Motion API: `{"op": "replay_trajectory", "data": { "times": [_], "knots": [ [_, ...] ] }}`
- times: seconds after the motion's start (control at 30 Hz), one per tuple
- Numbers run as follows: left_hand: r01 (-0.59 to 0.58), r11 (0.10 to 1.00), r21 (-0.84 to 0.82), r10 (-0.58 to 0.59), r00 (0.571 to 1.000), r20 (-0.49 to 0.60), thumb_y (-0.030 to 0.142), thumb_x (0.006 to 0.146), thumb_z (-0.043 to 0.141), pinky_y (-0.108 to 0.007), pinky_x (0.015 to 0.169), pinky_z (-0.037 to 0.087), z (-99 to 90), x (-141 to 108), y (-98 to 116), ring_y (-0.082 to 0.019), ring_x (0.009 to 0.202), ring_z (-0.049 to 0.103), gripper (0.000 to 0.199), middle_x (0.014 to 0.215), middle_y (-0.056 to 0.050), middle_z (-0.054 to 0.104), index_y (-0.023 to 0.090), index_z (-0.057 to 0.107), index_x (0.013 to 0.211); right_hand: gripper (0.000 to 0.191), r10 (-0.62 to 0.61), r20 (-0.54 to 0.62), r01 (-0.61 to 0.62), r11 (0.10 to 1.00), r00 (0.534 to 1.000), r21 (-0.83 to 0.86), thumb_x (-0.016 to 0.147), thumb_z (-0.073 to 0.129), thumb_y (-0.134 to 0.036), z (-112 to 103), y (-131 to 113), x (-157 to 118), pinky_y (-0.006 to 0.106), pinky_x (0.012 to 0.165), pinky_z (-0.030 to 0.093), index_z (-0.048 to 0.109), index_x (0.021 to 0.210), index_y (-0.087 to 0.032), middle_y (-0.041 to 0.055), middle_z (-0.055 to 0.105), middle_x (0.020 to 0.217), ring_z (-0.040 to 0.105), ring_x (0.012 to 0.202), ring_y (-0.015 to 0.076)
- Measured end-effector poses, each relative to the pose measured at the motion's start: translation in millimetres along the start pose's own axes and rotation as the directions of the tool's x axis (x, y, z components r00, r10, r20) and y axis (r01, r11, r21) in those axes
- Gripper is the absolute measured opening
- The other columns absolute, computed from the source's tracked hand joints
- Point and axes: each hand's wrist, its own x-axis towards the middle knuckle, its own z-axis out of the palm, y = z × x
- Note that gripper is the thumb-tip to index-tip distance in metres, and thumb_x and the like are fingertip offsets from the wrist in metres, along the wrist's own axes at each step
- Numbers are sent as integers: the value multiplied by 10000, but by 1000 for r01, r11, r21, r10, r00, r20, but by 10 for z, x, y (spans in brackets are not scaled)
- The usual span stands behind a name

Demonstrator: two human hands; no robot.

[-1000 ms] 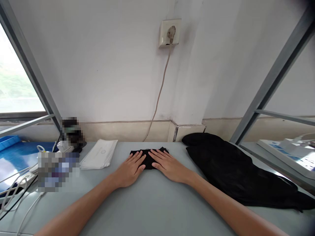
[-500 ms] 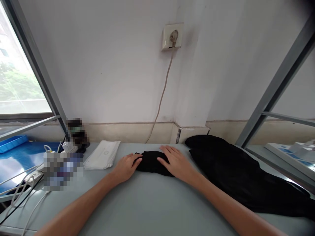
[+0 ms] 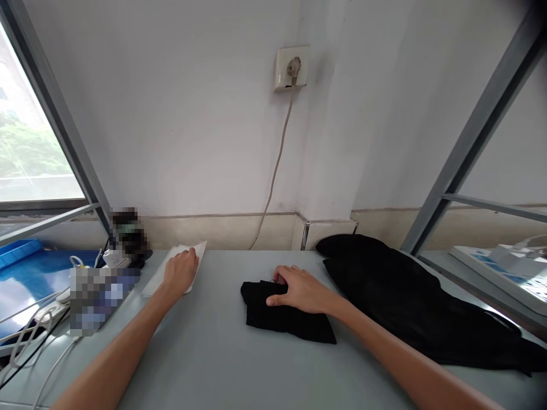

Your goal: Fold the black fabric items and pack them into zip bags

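Observation:
A small folded black cloth (image 3: 290, 330) lies on the grey table under my right hand (image 3: 301, 290). That hand's fingers curl over its far edge, with the thumb on top. Farther left, my left hand (image 3: 182, 272) is closed at the stack of flat white plastic bags (image 3: 160, 273). Its fingertips are hidden, and the top bag's right edge lifts a little beside them.
A large heap of black fabric (image 3: 397, 302) spreads over the table's right side. Power strips (image 3: 53, 310) and cables are at the left, near a blue tray (image 3: 19, 250). Grey metal frame posts (image 3: 465, 125) stand at both sides. A plugged socket (image 3: 292, 68) is on the wall.
My left hand has left the black cloth and moved left onto the white bags. The cloth has come nearer to me and turned slightly, with my right hand still on it.

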Motion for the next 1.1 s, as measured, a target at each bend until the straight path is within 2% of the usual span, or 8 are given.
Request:
{"op": "replay_trajectory", "data": {
  "times": [0.1,0.3,0.43,0.53,0.6,0.7,0.87,1.1],
  "knots": [
    [-125,988,-93,127,992,17,395,1056,372,-329,743,457,-51,-95,269,-263,836,685,274,917,-84,725,232,593,1061,808,-21,163,5,995,986,99,578,866,-736,-90,9,-56,396,785,517,686,1199,-252,89,688,1020,636,960,335],
    [-258,769,-585,470,848,243,412,1011,487,-256,587,364,-44,-521,807,-164,609,536,234,668,30,606,246,591,884,296,-225,432,-38,853,873,521,760,833,-449,-298,-73,-122,359,817,566,742,952,-242,1,751,930,688,908,256],
    [55,704,-708,228,927,298,407,976,517,-240,498,285,80,-542,871,-122,484,429,241,570,71,497,232,513,811,361,19,136,-118,626,991,771,796,798,-363,-309,-97,-58,420,969,570,719,1138,-281,29,771,1131,701,1085,278],
    [237,643,-728,73,927,367,386,952,516,-228,422,279,175,-465,832,-107,375,411,255,521,93,464,242,417,767,333,313,-166,20,421,935,907,842,755,-380,-223,-178,-2,424,993,577,700,1161,-302,46,750,1232,699,1120,281],
    [265,637,-724,51,923,382,370,947,501,-228,383,290,206,-455,827,-120,333,435,249,485,98,458,254,382,762,348,390,-145,29,288,909,957,846,766,-386,-157,-272,-10,415,962,593,685,1169,-285,65,760,1214,718,1086,284],
    [246,623,-742,102,915,389,363,936,529,-223,369,320,199,-519,865,-137,331,478,208,452,97,479,251,424,795,450,252,89,-133,160,963,978,806,821,-371,-81,-420,-84,417,885,605,664,1208,-245,81,796,1076,755,966,288],
    [259,510,-820,180,900,396,332,877,611,-223,364,340,212,-587,896,-145,356,513,175,480,65,559,242,488,793,405,-50,284,-240,404,958,882,843,771,-316,-8,-496,-162,378,897,552,685,1234,-257,21,792,1063,730,1000,256],
    [186,489,-852,73,965,253,450,974,498,-243,469,415,239,-545,941,-150,465,563,295,554,68,558,259,387,779,324,111,206,-233,543,972,807,875,664,-257,102,-426,-72,356,822,522,688,1198,-248,11,762,979,686,940,242]
  ]
}}
